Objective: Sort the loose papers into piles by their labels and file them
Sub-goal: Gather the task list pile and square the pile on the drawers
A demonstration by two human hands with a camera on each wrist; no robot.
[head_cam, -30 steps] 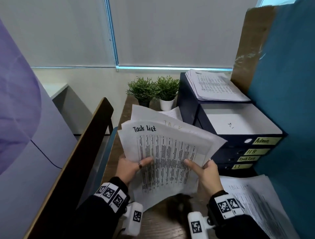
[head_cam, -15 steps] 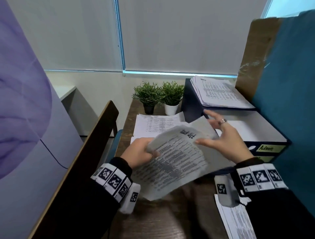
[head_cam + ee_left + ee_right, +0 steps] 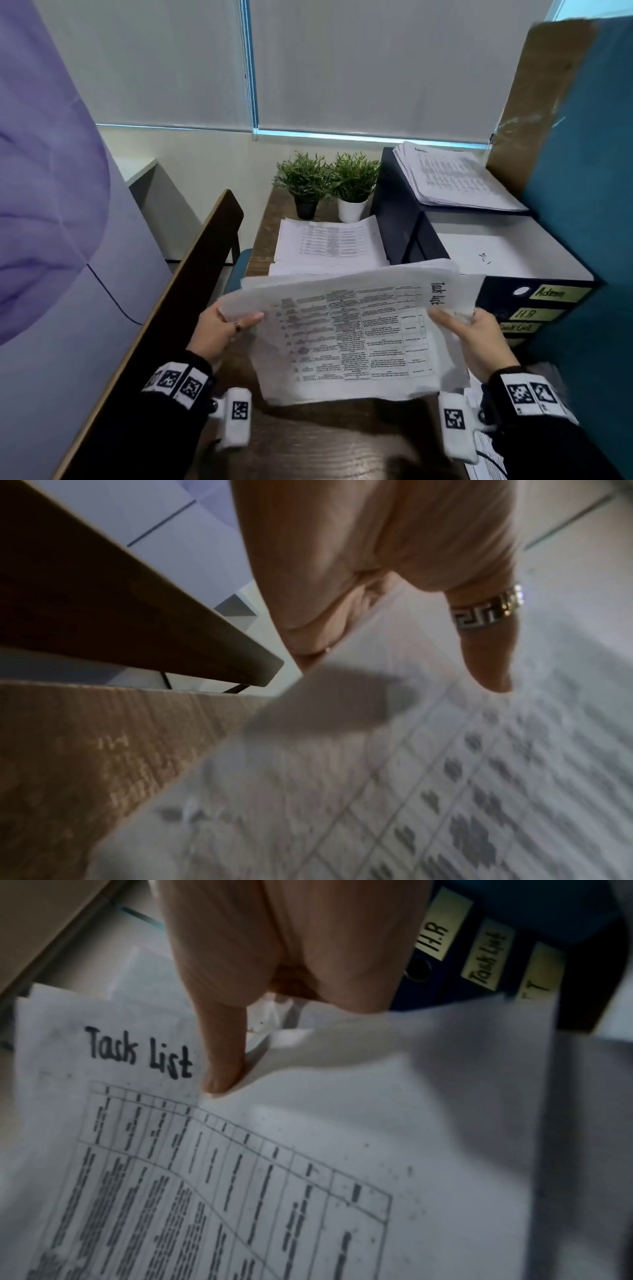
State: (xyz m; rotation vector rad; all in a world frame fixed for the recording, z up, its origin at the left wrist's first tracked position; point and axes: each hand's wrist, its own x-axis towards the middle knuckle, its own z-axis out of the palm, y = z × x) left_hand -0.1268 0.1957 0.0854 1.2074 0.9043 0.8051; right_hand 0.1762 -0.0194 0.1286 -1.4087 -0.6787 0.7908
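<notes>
I hold a stack of "Task List" papers (image 3: 356, 335) (image 3: 274, 1164) (image 3: 428, 791) sideways above the wooden desk (image 3: 329, 442), its heading toward the right. My left hand (image 3: 222, 329) grips the stack's left edge, thumb (image 3: 486, 653) on top. At the right edge my right hand (image 3: 469, 335) grips it, thumb (image 3: 222, 1047) beside the heading. Dark blue binders (image 3: 534, 301) labelled Admin, H.R, Task List lie stacked at the right; their labels (image 3: 486, 958) show in the right wrist view.
Another paper pile (image 3: 329, 243) lies on the desk behind the held stack, and one more (image 3: 448, 178) on top of the binders. Two potted plants (image 3: 329, 185) stand at the back. A wooden divider (image 3: 171, 315) borders the left, a teal partition (image 3: 589, 171) the right.
The stack has been turned from upright to sideways, heading now at the right. My right hand came back from over the binders to grip the right edge.
</notes>
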